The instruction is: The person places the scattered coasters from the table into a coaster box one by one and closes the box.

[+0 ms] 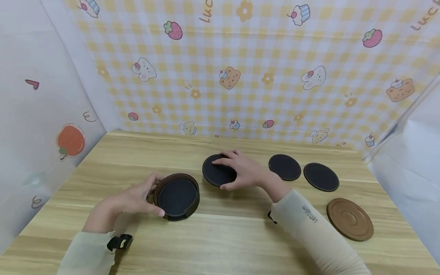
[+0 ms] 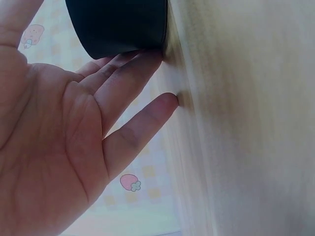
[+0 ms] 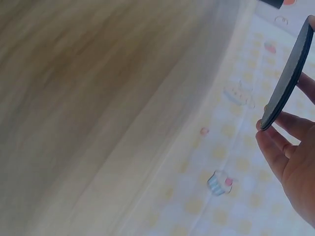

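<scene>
On the left half of the table, a round dark coaster holder [image 1: 195,204] with a brown inner wall has a black coaster [image 1: 177,196] lying inside it. My left hand [image 1: 137,196] grips the holder from its left side, thumb at the front and fingers behind. In the left wrist view, the holder's dark wall [image 2: 118,27] meets the fingertips. To the right of the holder, my right hand [image 1: 247,170] pinches another black coaster [image 1: 214,173] by its edge. The right wrist view shows this coaster [image 3: 285,78] edge-on, raised off the table between thumb and fingers.
Two black coasters lie flat at the back right, a nearer-centre coaster [image 1: 284,167] and a farther-right coaster [image 1: 321,177]. In front of them is a brown round disc [image 1: 349,219] with ringed grooves. A patterned cloth [image 1: 213,107] hangs behind the wooden table [image 1: 206,244].
</scene>
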`<move>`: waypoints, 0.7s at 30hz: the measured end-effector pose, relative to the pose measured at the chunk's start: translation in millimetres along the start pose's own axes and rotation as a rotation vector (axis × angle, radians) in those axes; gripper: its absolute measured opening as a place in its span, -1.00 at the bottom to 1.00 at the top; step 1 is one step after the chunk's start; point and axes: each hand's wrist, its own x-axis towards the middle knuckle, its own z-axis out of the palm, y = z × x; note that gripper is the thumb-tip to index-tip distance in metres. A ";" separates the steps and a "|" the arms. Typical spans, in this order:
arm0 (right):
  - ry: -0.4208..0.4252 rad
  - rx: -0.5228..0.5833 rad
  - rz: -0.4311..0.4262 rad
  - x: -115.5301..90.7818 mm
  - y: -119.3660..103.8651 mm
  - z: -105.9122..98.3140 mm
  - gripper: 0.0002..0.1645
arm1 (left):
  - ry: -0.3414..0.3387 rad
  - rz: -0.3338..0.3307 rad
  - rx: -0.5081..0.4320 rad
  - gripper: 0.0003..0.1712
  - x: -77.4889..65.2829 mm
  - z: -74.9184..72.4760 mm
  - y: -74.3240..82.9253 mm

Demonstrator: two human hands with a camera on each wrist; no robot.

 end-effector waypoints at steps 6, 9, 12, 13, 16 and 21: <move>-0.012 -0.013 -0.056 9.3 -15.7 6.4 -0.13 | -0.004 0.006 -0.011 0.03 0.4 0.1 -0.2; -0.016 -0.004 -0.075 14.2 -24.3 9.7 -0.14 | -0.006 -0.003 -0.015 0.03 0.5 0.0 0.3; -0.025 -0.002 -0.091 19.4 -32.2 13.6 -0.14 | -0.008 -0.010 -0.011 0.03 0.9 -0.4 0.2; -0.030 -0.001 -0.097 21.2 -34.7 14.9 -0.14 | -0.007 -0.014 -0.012 0.03 1.0 -0.4 0.2; -0.046 -0.010 -0.115 26.6 -42.3 18.9 -0.14 | -0.005 -0.004 -0.008 0.04 1.1 -0.5 -0.6; -0.087 -0.020 -0.139 32.9 -56.3 23.3 -0.13 | 0.011 0.021 0.035 0.13 0.7 -0.9 -1.8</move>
